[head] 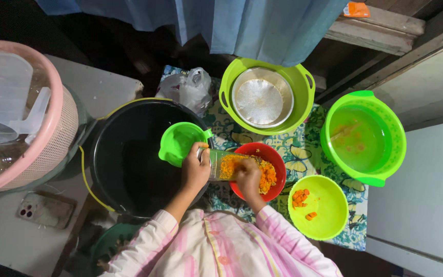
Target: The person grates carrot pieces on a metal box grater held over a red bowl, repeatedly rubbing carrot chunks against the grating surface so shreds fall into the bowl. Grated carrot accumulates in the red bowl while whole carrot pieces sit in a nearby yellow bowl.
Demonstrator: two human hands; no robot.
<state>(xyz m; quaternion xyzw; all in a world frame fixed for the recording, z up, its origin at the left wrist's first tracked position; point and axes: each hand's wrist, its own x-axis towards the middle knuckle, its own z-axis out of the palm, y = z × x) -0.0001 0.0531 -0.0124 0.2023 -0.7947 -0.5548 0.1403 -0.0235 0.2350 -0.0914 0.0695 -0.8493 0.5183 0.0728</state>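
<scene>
— Orange shreds heaped in a red bowl (275,160): who is working over it?

— A person in pink-striped sleeves. The left hand (195,169), just left of the red bowl, is closed around the end of a grater (220,165). The right hand (248,178), curled over the bowl, presses on the grater's face; what its fingers pinch cannot be told.

— How does the grater lie?

— Its long axis runs left to right, bridging the bowl's rim, with the right hand nearer the shreds.

— And beyond?

— Right of the red bowl, a lime bowl (329,215) with orange chunks; behind it, a green colander (303,82) holding a metal dish; left, a black bucket (124,154)
</scene>
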